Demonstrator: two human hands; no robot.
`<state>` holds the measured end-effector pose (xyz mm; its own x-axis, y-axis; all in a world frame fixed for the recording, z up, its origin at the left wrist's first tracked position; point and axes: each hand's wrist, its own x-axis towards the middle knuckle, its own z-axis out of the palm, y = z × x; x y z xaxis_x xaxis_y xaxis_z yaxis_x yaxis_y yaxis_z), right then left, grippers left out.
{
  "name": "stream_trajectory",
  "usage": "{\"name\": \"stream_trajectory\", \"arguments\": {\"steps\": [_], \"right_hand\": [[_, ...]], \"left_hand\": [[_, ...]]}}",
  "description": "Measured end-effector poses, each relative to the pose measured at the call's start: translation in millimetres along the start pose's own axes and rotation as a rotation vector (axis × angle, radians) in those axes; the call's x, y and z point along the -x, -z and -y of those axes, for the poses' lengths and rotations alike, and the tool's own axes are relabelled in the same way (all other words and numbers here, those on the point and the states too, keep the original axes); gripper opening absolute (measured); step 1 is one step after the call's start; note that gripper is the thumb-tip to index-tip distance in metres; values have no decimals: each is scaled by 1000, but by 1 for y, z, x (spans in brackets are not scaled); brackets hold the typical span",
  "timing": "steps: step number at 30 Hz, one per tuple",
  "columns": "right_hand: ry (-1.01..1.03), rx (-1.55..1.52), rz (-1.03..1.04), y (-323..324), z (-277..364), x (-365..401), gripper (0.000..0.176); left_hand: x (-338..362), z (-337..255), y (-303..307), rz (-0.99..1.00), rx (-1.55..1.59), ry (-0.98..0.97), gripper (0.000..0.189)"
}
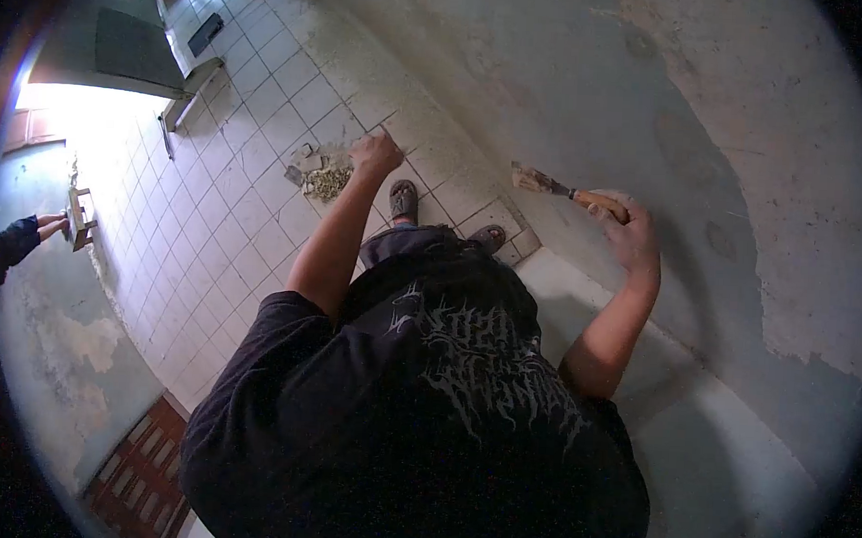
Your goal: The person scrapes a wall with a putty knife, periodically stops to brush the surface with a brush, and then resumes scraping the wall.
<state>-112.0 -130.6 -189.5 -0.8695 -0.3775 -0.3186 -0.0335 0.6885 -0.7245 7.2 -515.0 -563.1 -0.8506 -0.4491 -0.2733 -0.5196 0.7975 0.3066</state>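
Note:
My right hand is wrapped round the wooden handle of a scraper. The scraper's wide, dirty blade points left, close to the grey-green wall. Over the tiled floor, my left hand is closed with its fingers curled; whether anything is inside cannot be made out. Just left of it, a pile of pale rubble and flakes lies on the tiles.
My sandalled feet stand near the wall's base. Another person's arm reaches toward a small wooden frame at the far left. A dark flat object and a reddish-brown slatted panel are also in view.

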Motion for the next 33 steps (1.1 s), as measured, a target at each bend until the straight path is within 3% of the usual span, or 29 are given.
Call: {"name": "stream_trajectory", "arguments": {"steps": [1,2,3,4,6,8,10,12,14,18,21,24,27,31,32,33], "right_hand": [[35,9,-30,1,5,-3,27],[48,7,-27,0,1,-7,27],[62,90,-211,-3,-7,-5,27],[75,166,-393,-5,-10,-4,28],[31,143,-292,-5,-6,2,27],[-20,117,-198,-8,-7,5,27],[86,77,-615,-13,-20,4,29],[151,115,-580,-3,-24,11,31],[-73,75,-497,6,-29,14,39],[-140,-222,-416,10,-32,39,40],[-126,-281,-471,17,-31,52,39],[-146,-325,-471,9,-31,67,37],[-125,-439,-529,-2,-25,76,29],[-94,-532,-526,-11,-36,98,35],[-42,-573,-542,-9,-39,106,36],[33,-677,-430,-5,-53,117,44]], "left_hand": [[25,-33,79,374,-370,-43,55],[17,-27,66,364,-369,-33,55],[9,-14,39,488,-185,-262,54],[12,-16,50,605,3,-487,54],[31,-46,96,458,119,-171,51],[19,-56,89,355,115,-113,50],[10,-87,97,350,188,-111,51],[-15,-95,62,381,269,-348,50],[-4,-142,119,415,313,-318,50],[17,-196,155,454,401,-389,52],[41,-238,196,599,550,-507,47],[56,-263,197,657,628,-669,44],[58,-285,213,690,487,-739,40],[73,-306,233,813,570,-654,39],[75,-308,231,833,567,-681,39],[75,-313,229,811,575,-818,38]]}}
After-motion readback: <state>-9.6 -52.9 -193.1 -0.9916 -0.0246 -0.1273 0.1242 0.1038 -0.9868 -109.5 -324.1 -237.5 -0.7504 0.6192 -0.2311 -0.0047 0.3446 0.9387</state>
